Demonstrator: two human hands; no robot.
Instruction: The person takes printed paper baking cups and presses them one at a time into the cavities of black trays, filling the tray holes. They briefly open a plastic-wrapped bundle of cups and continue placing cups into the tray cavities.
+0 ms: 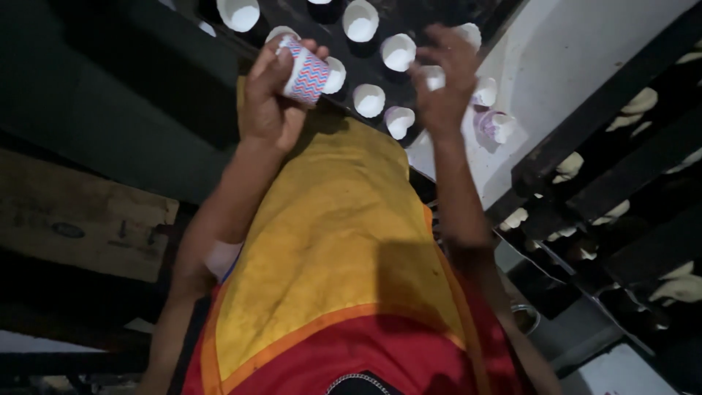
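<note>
My left hand [269, 102] grips a stack of paper baking cups [307, 73] with a red and blue zigzag pattern, held just above the near edge of a dark muffin tray [431, 22]. My right hand [446, 80] hovers over the tray with fingers spread, fingertips touching a single white cup [434, 76]. Several tray holes hold white paper cups [398, 51]. My yellow and red apron fills the lower middle of the view.
Loose paper cups [497, 124] lie on a white surface [578, 58] right of the tray. A dark rack [621, 146] with pale dough pieces stands at the right. A worn wooden board [80, 219] is at the left.
</note>
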